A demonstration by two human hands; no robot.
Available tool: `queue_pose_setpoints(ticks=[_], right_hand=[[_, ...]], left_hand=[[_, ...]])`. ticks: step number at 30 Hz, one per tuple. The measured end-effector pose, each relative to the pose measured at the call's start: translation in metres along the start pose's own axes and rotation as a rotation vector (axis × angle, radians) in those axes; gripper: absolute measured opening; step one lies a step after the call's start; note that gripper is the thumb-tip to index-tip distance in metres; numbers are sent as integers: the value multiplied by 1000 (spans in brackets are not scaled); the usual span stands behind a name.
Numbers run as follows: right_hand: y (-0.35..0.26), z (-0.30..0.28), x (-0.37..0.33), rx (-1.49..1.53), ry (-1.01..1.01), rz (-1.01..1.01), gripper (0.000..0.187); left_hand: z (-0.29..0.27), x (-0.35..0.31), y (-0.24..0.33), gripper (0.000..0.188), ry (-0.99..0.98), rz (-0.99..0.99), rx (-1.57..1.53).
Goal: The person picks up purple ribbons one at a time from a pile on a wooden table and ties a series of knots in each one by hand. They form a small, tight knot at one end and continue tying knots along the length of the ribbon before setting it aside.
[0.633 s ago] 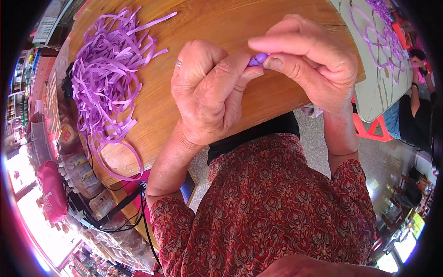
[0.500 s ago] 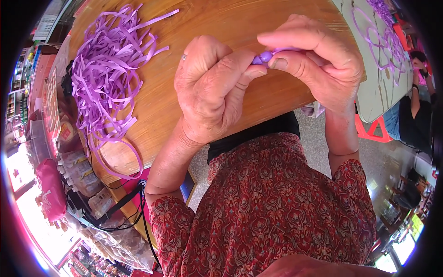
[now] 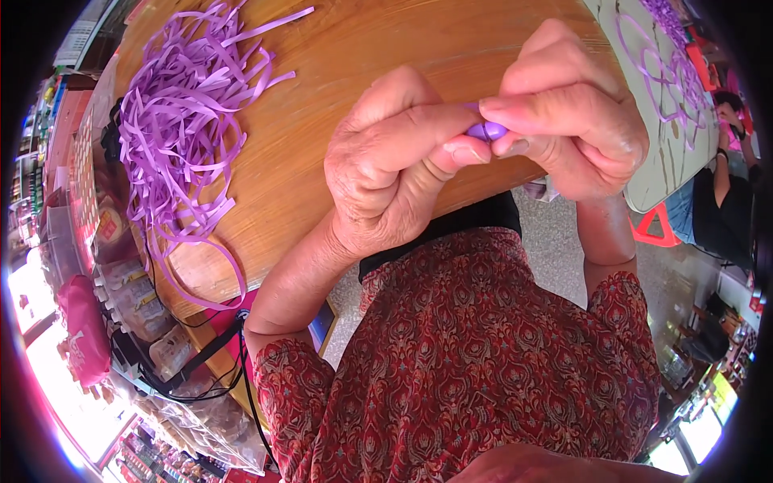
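Note:
Above the near edge of the wooden table, my left hand (image 3: 382, 165) and my right hand (image 3: 576, 113) meet fingertip to fingertip. Between them is a small, shiny, rounded purple ribbon knot (image 3: 488, 131), folded into plump lobes. The thumb and forefinger of my left hand pinch its left side. On its right side, my right thumb and bent forefinger press it. Most of the knot and any loose ends are hidden by the fingers. A tangled heap of flat purple ribbon (image 3: 181, 121) lies on the table to the left of my hands.
The wooden table (image 3: 322, 48) extends under and beyond my hands. At right, a pale table (image 3: 652, 169) carries more purple ribbon (image 3: 672, 80), with a person seated beside it near a red stool (image 3: 656, 228). Black cables (image 3: 245, 362) and bagged goods are at lower left.
Both hands have shifted slightly right. My right fingers, stretched along the ribbon earlier, are now curled in, with the forefinger and thumb pinching close to my left fingertips.

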State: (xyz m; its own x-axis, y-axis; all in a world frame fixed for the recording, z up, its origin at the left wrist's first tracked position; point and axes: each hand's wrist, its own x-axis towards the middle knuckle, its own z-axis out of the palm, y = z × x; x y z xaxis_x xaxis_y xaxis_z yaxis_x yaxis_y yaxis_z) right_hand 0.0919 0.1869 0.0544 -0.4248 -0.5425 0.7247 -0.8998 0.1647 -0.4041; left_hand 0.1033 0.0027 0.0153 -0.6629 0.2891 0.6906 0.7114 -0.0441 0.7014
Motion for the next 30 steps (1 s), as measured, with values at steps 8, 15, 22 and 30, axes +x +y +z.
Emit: queue_pose_setpoints(ticks=[8, 15, 22, 30], right_hand=[[-5, 10, -18, 34, 77, -36, 24], [-8, 6, -20, 111, -2, 5, 25], [0, 10, -21, 82, 29, -24, 29], [5, 10, -24, 495, 103, 522, 41]], left_hand=[[0, -3, 4, 18, -60, 7, -106], [-7, -2, 0, 16, -203, 8, -128], [5, -4, -4, 13, -87, -38, -250], [4, -3, -16, 12, -31, -162, -268]])
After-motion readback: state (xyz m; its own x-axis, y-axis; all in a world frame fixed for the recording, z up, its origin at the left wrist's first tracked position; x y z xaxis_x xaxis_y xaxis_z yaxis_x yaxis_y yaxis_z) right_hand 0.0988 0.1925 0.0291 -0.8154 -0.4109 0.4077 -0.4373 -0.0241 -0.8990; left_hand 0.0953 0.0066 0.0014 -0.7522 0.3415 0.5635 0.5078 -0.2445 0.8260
